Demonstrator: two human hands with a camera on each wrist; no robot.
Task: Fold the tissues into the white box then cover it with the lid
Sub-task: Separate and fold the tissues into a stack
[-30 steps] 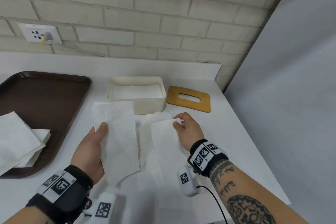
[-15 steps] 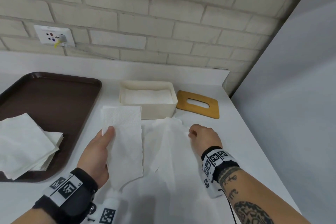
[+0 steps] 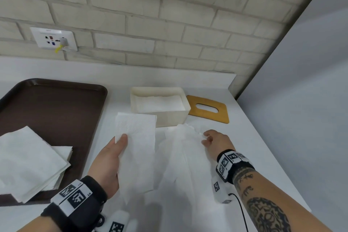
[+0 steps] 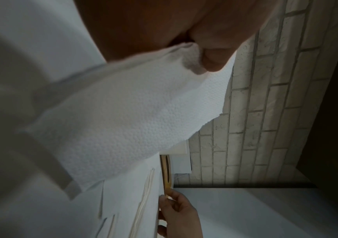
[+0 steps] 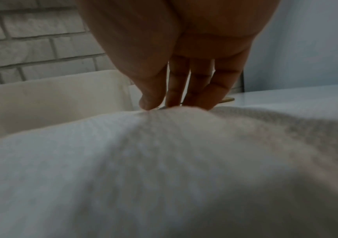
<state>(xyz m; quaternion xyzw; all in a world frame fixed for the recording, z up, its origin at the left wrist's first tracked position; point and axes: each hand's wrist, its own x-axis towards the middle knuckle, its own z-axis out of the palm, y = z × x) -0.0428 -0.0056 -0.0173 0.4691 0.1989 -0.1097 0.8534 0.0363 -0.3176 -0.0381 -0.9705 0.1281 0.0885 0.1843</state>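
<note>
Two tissues are in play. Our left hand [image 3: 108, 164] has its grip pinching the folded tissue [image 3: 136, 149], thumb on top; our right hand [image 3: 214, 140] has its grip pinching the far edge of the loose tissue [image 3: 180, 158] lying on the table [image 3: 252, 152]. The white box [image 3: 160, 109] sits just beyond both grips, and the lid [image 3: 208, 108] beyond the right one. We judge the thin sheet could tear or crumple if we pull unevenly. The right wrist view is blurred, so the exact fingertip contact is unclear, and the left fingers are hidden under paper.
</note>
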